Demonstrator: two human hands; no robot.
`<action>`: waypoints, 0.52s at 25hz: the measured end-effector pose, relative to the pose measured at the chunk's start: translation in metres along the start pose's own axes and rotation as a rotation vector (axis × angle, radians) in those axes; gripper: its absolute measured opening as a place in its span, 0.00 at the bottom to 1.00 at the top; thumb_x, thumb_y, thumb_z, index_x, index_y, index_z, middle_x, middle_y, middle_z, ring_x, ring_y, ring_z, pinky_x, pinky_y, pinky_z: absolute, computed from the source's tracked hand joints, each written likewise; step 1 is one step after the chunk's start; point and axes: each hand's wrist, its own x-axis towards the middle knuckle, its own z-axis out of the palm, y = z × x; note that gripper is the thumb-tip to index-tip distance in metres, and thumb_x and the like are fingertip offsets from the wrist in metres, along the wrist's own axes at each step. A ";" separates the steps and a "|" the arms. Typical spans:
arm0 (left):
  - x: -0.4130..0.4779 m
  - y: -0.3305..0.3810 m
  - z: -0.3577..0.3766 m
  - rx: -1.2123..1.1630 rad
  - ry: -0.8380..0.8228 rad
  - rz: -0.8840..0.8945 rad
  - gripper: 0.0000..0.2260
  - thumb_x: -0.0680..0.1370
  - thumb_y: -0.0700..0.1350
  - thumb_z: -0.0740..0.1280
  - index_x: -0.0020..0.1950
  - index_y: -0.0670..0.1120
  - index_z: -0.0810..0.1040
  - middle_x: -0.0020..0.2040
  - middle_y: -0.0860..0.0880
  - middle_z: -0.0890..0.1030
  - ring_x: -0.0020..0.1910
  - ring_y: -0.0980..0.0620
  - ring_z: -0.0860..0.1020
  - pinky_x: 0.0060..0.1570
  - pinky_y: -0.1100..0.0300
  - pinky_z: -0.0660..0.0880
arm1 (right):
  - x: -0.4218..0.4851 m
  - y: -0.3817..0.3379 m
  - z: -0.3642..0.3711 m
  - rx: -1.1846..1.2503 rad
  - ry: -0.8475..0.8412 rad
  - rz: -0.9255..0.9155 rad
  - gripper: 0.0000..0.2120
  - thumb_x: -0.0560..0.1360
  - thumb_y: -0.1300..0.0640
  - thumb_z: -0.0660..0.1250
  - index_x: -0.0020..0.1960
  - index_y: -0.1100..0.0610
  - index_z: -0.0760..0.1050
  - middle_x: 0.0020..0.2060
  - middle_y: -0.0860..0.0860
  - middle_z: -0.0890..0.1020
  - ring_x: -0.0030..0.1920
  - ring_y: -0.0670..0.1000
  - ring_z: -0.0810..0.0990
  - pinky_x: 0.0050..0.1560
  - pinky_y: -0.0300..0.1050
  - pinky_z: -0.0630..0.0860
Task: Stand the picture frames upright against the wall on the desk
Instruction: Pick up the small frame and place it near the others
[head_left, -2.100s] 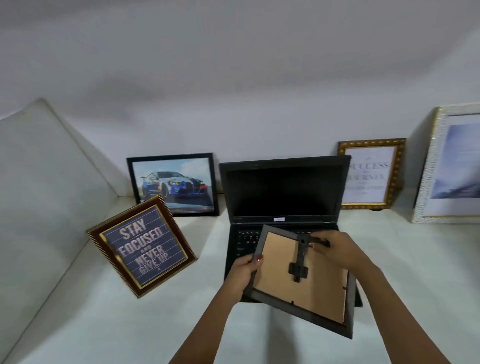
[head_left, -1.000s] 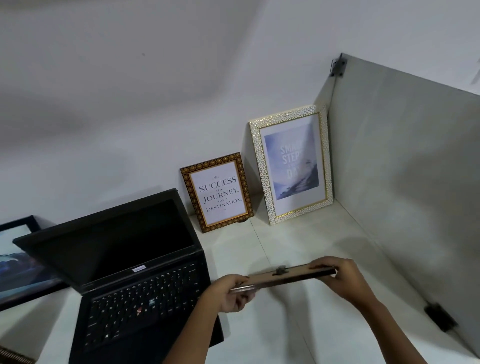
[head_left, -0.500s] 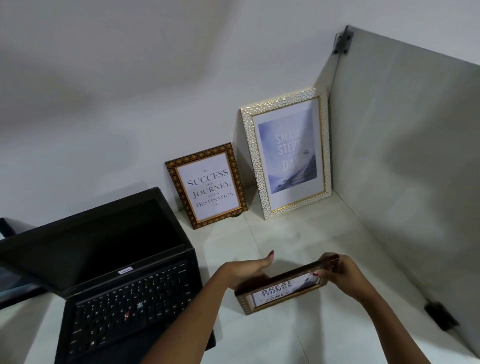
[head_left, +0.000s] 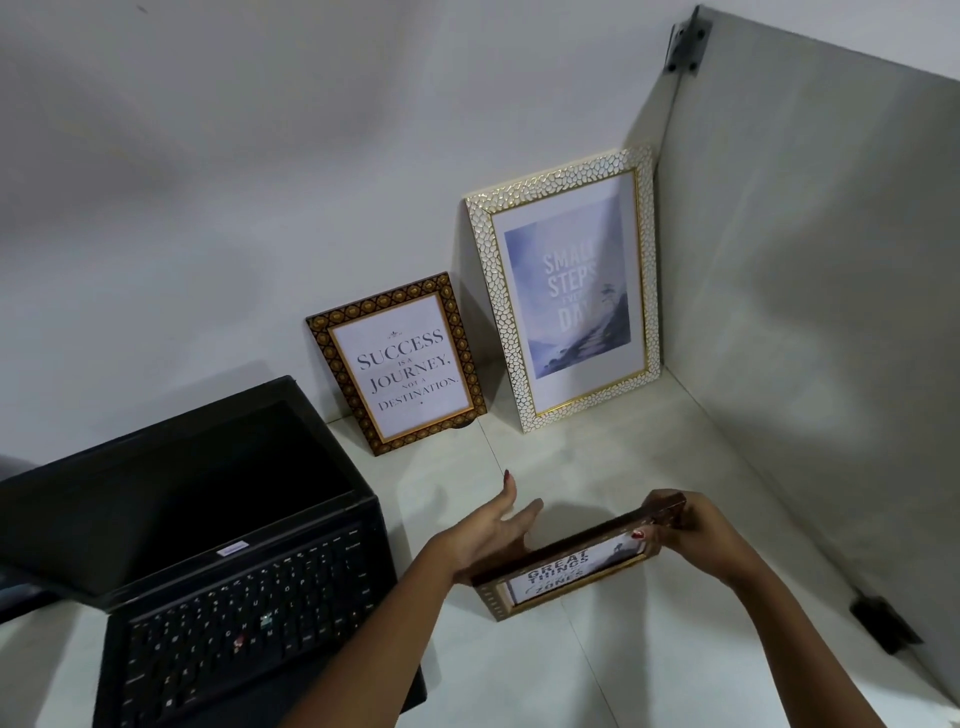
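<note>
The small brown-and-gold picture frame with the "GREAT THINGS" print (head_left: 571, 571) hangs above the white desk (head_left: 649, 660), tilted face-up toward the camera, well short of the wall (head_left: 260, 208) at the desk's back edge. The right hand (head_left: 691, 535) pinches its far right corner, fingers closed around the moulding. The left hand (head_left: 493, 530) is spread flat, fingers straight, at the frame's left end; whether it bears weight, I cannot tell.

One-corner grip, and that's the risk: the frame could swing or slip down onto the desk. Ahead, the ornate dark-gold "SUCCESS" frame (head_left: 400, 364) and the tall white pebbled frame (head_left: 566, 286) lean at the back edge, so a careless push could knock them over. The open black laptop (head_left: 223, 545) crowds the left.
</note>
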 end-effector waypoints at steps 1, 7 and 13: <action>0.009 -0.003 -0.009 0.227 0.113 0.072 0.31 0.74 0.67 0.49 0.73 0.53 0.54 0.75 0.42 0.59 0.72 0.40 0.62 0.62 0.45 0.69 | -0.002 0.001 -0.001 0.008 0.012 0.002 0.08 0.65 0.65 0.71 0.30 0.55 0.76 0.29 0.56 0.78 0.32 0.50 0.76 0.34 0.42 0.71; 0.022 -0.006 -0.013 0.323 0.037 0.106 0.32 0.70 0.68 0.54 0.71 0.56 0.58 0.72 0.36 0.65 0.67 0.37 0.69 0.63 0.46 0.69 | 0.001 0.009 0.004 0.018 0.108 0.086 0.11 0.65 0.69 0.71 0.30 0.56 0.76 0.25 0.50 0.78 0.30 0.50 0.77 0.33 0.41 0.71; 0.016 0.008 -0.023 0.394 0.242 0.235 0.21 0.75 0.61 0.57 0.49 0.45 0.78 0.49 0.44 0.80 0.48 0.47 0.78 0.52 0.52 0.72 | -0.008 0.006 0.013 0.116 0.344 0.183 0.09 0.66 0.66 0.72 0.36 0.53 0.78 0.31 0.49 0.83 0.39 0.56 0.81 0.45 0.50 0.76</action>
